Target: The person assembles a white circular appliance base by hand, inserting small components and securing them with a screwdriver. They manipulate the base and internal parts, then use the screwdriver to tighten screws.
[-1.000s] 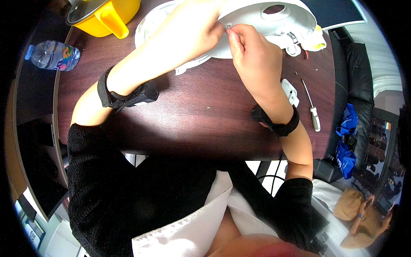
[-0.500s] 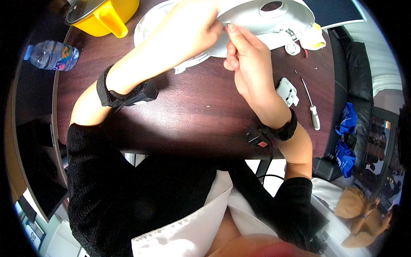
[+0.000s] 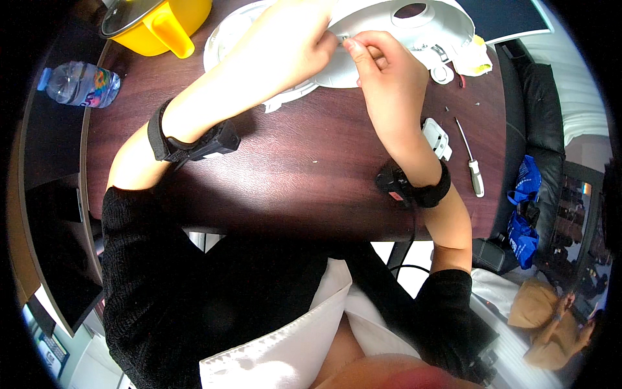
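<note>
At the top of the table lies a white plastic housing, a curved hollow shell with an oval hole. My left hand is curled closed on its near edge; its upper part leaves the picture. Beside it, my right hand pinches thumb and forefinger together at the housing's inner side. Whatever is between those fingertips is too small to make out. Another round white part shows partly behind my left forearm. A white plastic cover lies next to my right wrist.
A screwdriver and tiny loose pieces lie at the right, near a yellow-and-white item. A yellow lidded pot stands at the far left, with a water bottle below it. Blue bags rest beyond the right table edge.
My right hand has rolled over and its back has shifted to the right, while its fingertips stay near the same spot. My left hand and the housing have hardly moved.
</note>
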A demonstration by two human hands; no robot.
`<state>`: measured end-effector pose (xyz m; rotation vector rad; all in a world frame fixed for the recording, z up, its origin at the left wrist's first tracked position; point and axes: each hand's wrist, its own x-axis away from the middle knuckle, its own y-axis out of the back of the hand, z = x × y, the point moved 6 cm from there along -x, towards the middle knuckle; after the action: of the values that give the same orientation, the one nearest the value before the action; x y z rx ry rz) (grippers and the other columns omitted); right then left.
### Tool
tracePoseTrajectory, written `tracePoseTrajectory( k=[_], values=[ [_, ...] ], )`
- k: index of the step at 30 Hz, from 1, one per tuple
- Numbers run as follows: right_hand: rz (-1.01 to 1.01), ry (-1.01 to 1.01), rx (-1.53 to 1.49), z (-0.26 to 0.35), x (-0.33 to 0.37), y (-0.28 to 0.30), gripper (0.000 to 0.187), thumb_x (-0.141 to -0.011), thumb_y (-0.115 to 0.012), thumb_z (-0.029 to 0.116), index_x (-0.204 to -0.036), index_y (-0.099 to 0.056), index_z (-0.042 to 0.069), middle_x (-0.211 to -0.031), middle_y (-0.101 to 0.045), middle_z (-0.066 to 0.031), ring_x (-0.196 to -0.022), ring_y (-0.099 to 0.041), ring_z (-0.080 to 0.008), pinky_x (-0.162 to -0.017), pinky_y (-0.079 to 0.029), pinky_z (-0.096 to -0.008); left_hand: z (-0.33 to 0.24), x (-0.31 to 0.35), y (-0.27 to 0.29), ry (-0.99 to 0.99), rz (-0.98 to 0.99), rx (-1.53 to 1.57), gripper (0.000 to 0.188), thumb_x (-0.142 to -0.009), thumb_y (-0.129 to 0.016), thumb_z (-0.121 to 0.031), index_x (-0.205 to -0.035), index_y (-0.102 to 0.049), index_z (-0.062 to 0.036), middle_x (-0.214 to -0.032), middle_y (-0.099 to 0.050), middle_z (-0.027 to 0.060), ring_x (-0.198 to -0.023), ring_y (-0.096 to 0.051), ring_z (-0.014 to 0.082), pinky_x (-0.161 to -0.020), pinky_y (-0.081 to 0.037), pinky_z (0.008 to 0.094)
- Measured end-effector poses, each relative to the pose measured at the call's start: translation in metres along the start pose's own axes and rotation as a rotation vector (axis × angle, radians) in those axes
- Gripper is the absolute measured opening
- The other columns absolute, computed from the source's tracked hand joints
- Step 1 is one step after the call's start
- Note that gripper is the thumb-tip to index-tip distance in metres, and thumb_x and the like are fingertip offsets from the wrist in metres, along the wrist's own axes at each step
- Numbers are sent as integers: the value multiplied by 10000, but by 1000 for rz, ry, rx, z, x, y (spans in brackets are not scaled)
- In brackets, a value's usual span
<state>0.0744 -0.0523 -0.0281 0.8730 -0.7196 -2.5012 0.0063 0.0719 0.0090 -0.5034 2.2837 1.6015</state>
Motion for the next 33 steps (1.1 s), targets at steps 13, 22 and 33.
tracePoseTrajectory(
  k=[13,22,33],
  values=[
    [69,-406,-480,-10,14,-18,127,-902,-662,182,-900,-684,57,-542,-564,-53,-480,-554,-132,-487,-439,-305,-1,-1,1,7,1,-20,320,-760,-593,-97,-1042,-624,51,-674,-611,171,-619,-633,319,-587,-519,382],
    [-23,110,112,3,7,-2,173,-892,-666,263,-871,-650,92,-645,-633,-81,-549,-616,-254,-522,-476,-354,2,1,-3,16,7,-47,320,-774,-597,-86,-1068,-613,40,-628,-600,135,-552,-619,268,-527,-508,352],
    [34,394,366,19,3,2,151,-917,-612,236,-907,-589,87,-755,-671,-80,-629,-644,-304,-565,-500,-396,2,-1,-4,18,46,58,189,-782,-584,-82,-912,-625,48,-649,-614,172,-597,-642,312,-584,-528,389]
  ],
)
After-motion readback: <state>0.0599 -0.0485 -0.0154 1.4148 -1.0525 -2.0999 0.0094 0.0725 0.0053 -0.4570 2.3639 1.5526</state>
